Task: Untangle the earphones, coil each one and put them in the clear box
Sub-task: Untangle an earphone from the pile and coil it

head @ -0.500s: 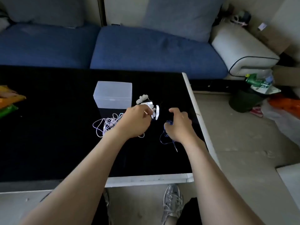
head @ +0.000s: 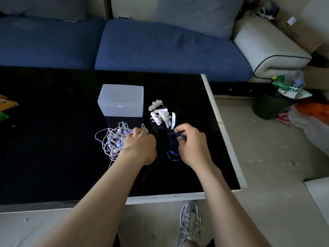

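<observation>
Pale tangle (head: 111,141) of lavender, white and light-blue earphone cords lies on the black table (head: 53,154), just in front of the clear box (head: 121,100), not touching it. The box's lid looks closed and nothing shows inside. Left hand (head: 140,146) is on the tangle's right edge, fingers curled down into the cords and gripping some strands, probably to pin the bundle while one set is drawn off. Dark blue cable (head: 173,146) sits apart to the right. Right hand (head: 193,142) pinches its loops between thumb and curled fingers at the top, so my read is that this set is already separated and about to be coiled. White clips (head: 160,114), or similar small pieces, are piled between box and right hand, likely ties for the coils, but I can't be sure. Hard to make out: how many earphones are in the pale tangle, where the plugs are, and which strands the left fingers actually hold, since the hand covers them. The blue cable nearly vanishes against the black top. Sofa (head: 160,47) is behind, a bin (head: 268,107) is at right, and a shoe (head: 190,223) is below the table edge.
</observation>
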